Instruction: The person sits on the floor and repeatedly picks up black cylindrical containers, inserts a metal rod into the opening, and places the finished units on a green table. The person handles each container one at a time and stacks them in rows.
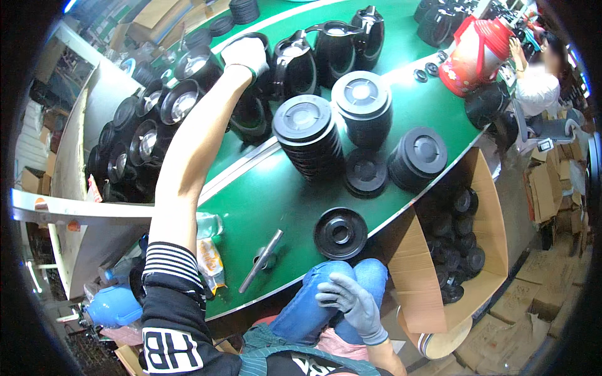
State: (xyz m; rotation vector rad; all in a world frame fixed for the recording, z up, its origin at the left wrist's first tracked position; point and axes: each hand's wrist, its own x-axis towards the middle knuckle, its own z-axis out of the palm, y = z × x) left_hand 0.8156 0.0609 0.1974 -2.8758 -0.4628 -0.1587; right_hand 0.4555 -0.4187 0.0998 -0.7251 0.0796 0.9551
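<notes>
My left hand (246,57), in a whitish glove, reaches far across the green table onto the top of a black jug body (252,116). Glare and the hand itself hide its fingertips, so its grip is unclear. Beside it stand several glossy black jugs with handles (295,66). Over my lap hovers my right hand (356,306) in a grey glove, fingers loosely apart and holding nothing. Closest to it on the table is a round black disc with a raised centre ring (340,233). Farther back rise stacks of black round lids (307,135), some ribbed at the side.
A metal tube (261,261) lies near the table's front edge, beside an orange-and-white packet (210,262). Black open-mouthed bodies (147,141) are piled at the left. An open carton (414,269) holds black round parts at right. A co-worker (538,84) sits near a red jug (476,55).
</notes>
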